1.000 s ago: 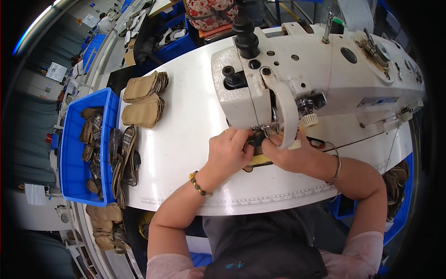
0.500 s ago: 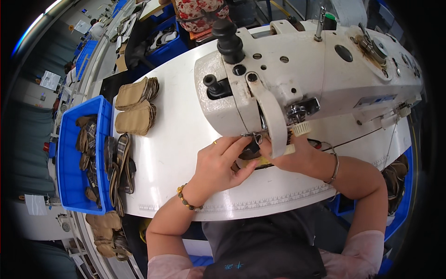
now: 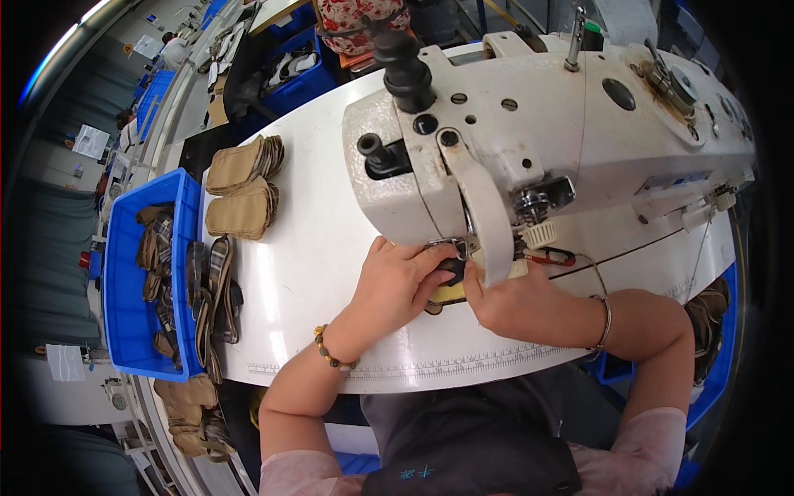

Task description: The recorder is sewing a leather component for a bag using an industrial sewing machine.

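Observation:
A white sewing machine [image 3: 529,124] stands over the white table, its needle area partly hidden by my fingers and a curved white lever [image 3: 486,215]. Under the needle area, my left hand [image 3: 395,279] is closed, with thumb and fingertips pinching a small black fabric piece [image 3: 452,269]. My right hand [image 3: 521,299] is close by on the other side, its fingers curled and one fingertip at the black piece's edge; the lever covers part of it, and what it grips cannot be made out. A yellow patch [image 3: 451,294] shows on the bed below the fingers.
Two stacks of tan fabric pieces [image 3: 240,211] lie at the table's left. Beyond them is a blue bin [image 3: 116,331] of plaid and tan pieces, with strips [image 3: 219,289] beside it. A small red-handled tool [image 3: 552,257] rests right of the needle area. A printed ruler [image 3: 447,364] follows the front edge.
My left fingers have closed in on the black piece, thumb drawn up against it. My right hand has shifted slightly down and left, exposing more of the red-handled tool and the yellow patch.

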### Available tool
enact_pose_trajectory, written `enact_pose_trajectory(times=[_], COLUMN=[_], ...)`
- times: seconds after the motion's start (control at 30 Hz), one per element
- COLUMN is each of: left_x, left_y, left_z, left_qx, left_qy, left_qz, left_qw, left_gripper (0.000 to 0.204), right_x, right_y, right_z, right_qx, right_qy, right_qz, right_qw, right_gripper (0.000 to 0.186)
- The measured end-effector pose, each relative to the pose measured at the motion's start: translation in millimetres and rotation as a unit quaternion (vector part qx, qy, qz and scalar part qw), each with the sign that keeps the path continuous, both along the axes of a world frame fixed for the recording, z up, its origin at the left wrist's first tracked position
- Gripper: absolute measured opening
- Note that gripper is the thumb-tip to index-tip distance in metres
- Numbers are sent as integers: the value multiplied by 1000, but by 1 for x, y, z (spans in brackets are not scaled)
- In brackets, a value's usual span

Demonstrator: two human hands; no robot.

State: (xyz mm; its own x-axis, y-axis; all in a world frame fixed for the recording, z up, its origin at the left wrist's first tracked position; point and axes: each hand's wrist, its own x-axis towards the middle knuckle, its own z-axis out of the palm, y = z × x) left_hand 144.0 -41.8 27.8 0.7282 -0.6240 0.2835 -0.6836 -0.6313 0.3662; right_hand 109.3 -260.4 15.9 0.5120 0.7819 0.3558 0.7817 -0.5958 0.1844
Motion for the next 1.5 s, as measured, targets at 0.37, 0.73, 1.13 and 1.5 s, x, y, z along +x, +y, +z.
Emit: enact_pose_trajectory(times=[0.37, 0.73, 1.13, 1.5], left_x=[0, 14, 13, 37], left_y=[0, 4, 0, 6], left_z=[-5, -20, -17, -30], left_qx=[10, -113, -75, -164], left_qy=[-23, 157, 43, 176], left_qz=[1, 16, -23, 24], left_qw=[1000, 981, 996, 970], left_gripper=[27, 24, 21, 23], right_x=[-2, 2, 4, 21], right_y=[3, 2, 4, -3], right_z=[-9, -8, -16, -34], right_qx=[80, 103, 84, -16], right_qy=[26, 63, 49, 56], right_qz=[41, 61, 59, 37], right_qw=[996, 991, 994, 998], right_gripper=[8, 13, 17, 40])
